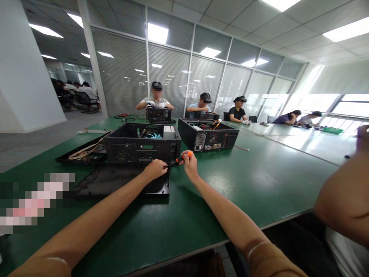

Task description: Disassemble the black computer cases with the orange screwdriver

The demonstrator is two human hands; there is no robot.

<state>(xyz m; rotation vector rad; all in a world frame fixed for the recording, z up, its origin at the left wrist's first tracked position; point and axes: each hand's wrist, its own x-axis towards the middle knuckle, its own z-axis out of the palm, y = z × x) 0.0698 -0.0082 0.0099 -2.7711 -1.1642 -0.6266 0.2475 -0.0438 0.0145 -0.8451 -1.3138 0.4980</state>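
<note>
My right hand is closed around the orange and black handle of a screwdriver, whose thin shaft points left. At the tip of that shaft the fingers of my left hand are pinched together; what they hold is too small to make out. Both hands are over the right end of a flat black panel on the table. Just behind them an open black computer case lies on its side, showing a teal fan and a pale power supply box.
A second open computer case lies to the right. A black tray-like cover with cables is at the left. Several people sit across the green table; another person's arm is close on my right.
</note>
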